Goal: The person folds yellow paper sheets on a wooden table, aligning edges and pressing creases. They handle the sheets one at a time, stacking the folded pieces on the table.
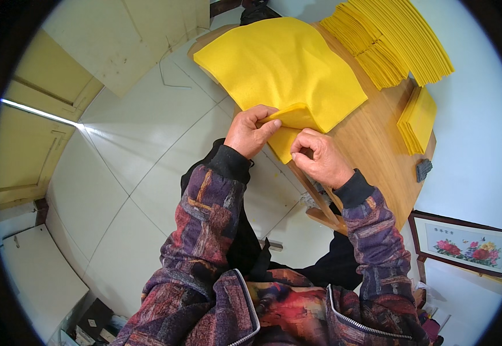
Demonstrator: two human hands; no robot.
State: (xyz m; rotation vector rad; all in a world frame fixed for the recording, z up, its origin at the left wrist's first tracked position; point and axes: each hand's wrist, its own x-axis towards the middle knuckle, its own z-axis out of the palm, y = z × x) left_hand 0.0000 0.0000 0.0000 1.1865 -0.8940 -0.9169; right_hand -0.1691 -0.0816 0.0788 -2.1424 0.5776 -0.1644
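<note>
Left hand is pinching a folded yellow flap by its left edge, thumb on top, fingers underneath, nearly no gap. Right hand is sitting at the flap's lower right side, fingers curling in toward the thumb, almost closed; can't tell whether it's gripping material or only resting against it. Flap is lifting at the near end of a big yellow sheet, its lower corner hanging past the desk edge, over the floor. Can't tell if flap and sheet are one piece. Sheet is lying flat-ish on the wooden desk, rippling a bit, covering the far left part. Tall yellow stack is standing at the far right, layers fanning slightly; a smaller yellow stack is sitting nearer, by the desk's right edge. Small dark grey block is lying just nearer than that, also at the edge. Framed flower picture is showing lower right, beyond the desk. Pale tiled floor is filling the left side, with a yellow door standing past it. Patterned sleeves are covering both forearms, dark cuffs ending at the wrists.
</note>
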